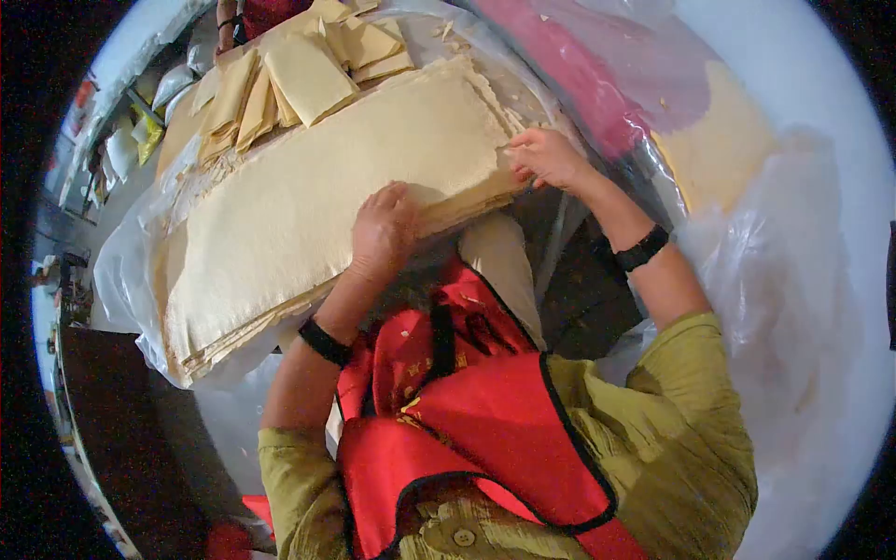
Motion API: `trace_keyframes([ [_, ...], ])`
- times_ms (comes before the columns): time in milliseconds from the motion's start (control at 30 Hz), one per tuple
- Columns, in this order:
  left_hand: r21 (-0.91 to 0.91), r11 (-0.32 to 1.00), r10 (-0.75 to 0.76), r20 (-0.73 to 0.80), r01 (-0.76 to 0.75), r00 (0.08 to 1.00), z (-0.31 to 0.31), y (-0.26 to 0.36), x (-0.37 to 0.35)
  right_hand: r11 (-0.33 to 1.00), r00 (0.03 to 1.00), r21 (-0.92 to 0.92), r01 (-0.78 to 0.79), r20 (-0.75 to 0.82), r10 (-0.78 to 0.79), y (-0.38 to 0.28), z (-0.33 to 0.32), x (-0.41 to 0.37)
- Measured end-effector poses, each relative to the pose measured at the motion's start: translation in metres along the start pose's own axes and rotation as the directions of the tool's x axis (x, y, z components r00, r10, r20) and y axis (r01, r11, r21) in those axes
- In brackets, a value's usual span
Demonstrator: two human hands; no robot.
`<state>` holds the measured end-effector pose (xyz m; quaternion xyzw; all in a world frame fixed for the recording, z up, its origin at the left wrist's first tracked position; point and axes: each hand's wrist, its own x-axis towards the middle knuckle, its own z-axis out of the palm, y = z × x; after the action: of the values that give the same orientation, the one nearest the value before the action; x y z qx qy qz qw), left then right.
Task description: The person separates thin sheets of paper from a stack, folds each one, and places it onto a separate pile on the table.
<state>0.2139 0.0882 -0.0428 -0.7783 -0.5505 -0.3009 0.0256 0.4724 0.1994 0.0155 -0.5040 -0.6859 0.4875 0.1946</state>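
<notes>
A stack of large, pale-yellow thin sheets [308,187] with ragged edges lies across the work surface in front of me. My left hand [383,227] rests on the near edge of the top sheet, fingers laid on it and slightly bent, gripping nothing visible. At the right end of the stack, my right hand [549,161] has its fingers drawn together at the ragged edge of a sheet. Part of that grip is hidden by the fingers.
Folded pale-yellow sheets [308,75] lie in piles beyond the stack. Clear plastic film [131,271] hangs at the surface's left side. Another person's arm [226,26] shows at the far end. Plastic-covered material [719,121] lies to the right, and a dark panel [112,420] stands lower left.
</notes>
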Motion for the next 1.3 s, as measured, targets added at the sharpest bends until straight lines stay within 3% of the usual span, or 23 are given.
trace_keyframes([
  [133,0.236,0.964,0.131,-0.022,-0.123,0.991,-0.004,0.024,0.016,0.875,0.994,0.477,-0.081,0.107,0.034,0.006,0.012,0.006],
  [233,0.271,0.962,0.018,0.101,-0.045,0.995,0.004,0.023,0.031,0.751,0.996,0.655,-0.086,0.052,0.068,-0.002,0.021,0.006],
  [267,0.251,0.968,0.013,0.073,-0.031,0.997,0.002,0.023,0.034,0.731,0.998,0.680,-0.060,0.016,0.068,-0.001,0.022,0.004],
  [333,-0.150,0.965,-0.246,-0.238,0.214,0.940,0.016,0.004,0.036,0.720,0.997,0.694,-0.001,-0.052,0.051,-0.001,0.023,0.002],
  [367,-0.369,0.890,-0.397,-0.336,0.269,0.854,0.018,-0.005,0.040,0.744,0.994,0.667,0.035,-0.098,0.042,-0.003,0.026,0.001],
  [400,-0.722,0.483,-0.721,-0.007,0.495,0.693,0.010,-0.026,0.040,0.765,0.989,0.640,0.069,-0.146,0.033,-0.003,0.029,0.000],
  [433,-0.913,0.124,-0.849,0.104,0.388,0.518,-0.028,-0.001,0.047,0.785,0.981,0.611,0.100,-0.191,0.023,-0.003,0.033,0.000],
  [467,-0.922,0.144,-0.863,0.060,0.358,0.501,-0.028,-0.009,0.044,0.837,0.977,0.531,0.129,-0.215,-0.014,-0.003,0.040,0.001],
  [500,-0.930,0.164,-0.877,0.015,0.328,0.481,-0.028,-0.018,0.040,0.920,0.948,0.284,0.272,-0.244,-0.205,-0.006,0.046,0.004],
  [567,-0.848,0.352,-0.775,-0.026,0.396,0.632,-0.036,-0.005,0.037,0.824,0.815,-0.236,0.515,-0.162,-0.556,-0.021,0.064,0.007],
  [700,-0.639,0.649,-0.620,-0.130,0.413,0.774,-0.031,0.002,0.039,0.585,0.870,-0.674,0.451,0.186,-0.456,-0.052,0.099,0.029],
  [800,-0.662,0.712,-0.559,-0.335,0.232,0.758,-0.045,-0.008,0.030,0.184,0.749,-0.873,0.451,0.258,-0.611,-0.045,0.125,0.052],
  [833,-0.640,0.737,-0.570,-0.415,0.218,0.709,-0.075,-0.005,0.026,0.186,0.751,-0.880,0.437,0.242,-0.615,-0.048,0.128,0.055],
  [867,-0.553,0.745,-0.636,-0.422,0.372,0.646,-0.080,-0.044,0.009,0.190,0.756,-0.888,0.419,0.225,-0.615,-0.049,0.129,0.055],
  [900,-0.769,0.594,-0.743,-0.411,0.237,0.529,-0.111,-0.045,0.003,0.200,0.765,-0.895,0.399,0.204,-0.611,-0.048,0.130,0.053],
  [933,-0.918,0.393,-0.797,-0.371,-0.058,0.476,-0.138,-0.045,-0.006,0.257,0.789,-0.878,0.404,0.193,-0.583,-0.048,0.129,0.050],
  [967,-0.924,0.360,-0.803,-0.376,-0.126,0.462,-0.156,-0.059,-0.026,0.309,0.808,-0.859,0.408,0.182,-0.561,-0.051,0.127,0.048],
  [1000,-0.960,0.259,-0.892,-0.280,-0.107,0.355,-0.171,-0.071,-0.044,0.358,0.823,-0.838,0.412,0.174,-0.540,-0.054,0.124,0.048],
  [1033,-0.974,0.208,-0.905,-0.225,-0.085,0.361,-0.173,-0.089,-0.068,0.276,0.767,-0.847,0.454,0.214,-0.605,-0.042,0.122,0.059],
  [1100,-0.990,0.028,-0.961,-0.065,-0.141,0.268,-0.155,-0.101,-0.098,0.117,0.660,-0.844,0.524,0.315,-0.682,-0.014,0.122,0.084],
  [1133,-0.999,-0.048,-0.977,0.047,-0.001,0.209,-0.141,-0.100,-0.105,0.046,0.613,-0.835,0.548,0.363,-0.702,-0.011,0.121,0.090],
  [1200,-0.983,-0.123,-0.949,0.156,0.133,0.276,-0.131,-0.072,-0.108,-0.037,0.582,-0.824,0.565,0.430,-0.690,-0.023,0.114,0.087],
  [1300,-0.941,-0.248,-0.888,0.316,0.231,0.333,-0.128,-0.061,-0.108,0.229,0.707,-0.789,0.570,0.330,-0.625,-0.094,0.126,0.048],
])
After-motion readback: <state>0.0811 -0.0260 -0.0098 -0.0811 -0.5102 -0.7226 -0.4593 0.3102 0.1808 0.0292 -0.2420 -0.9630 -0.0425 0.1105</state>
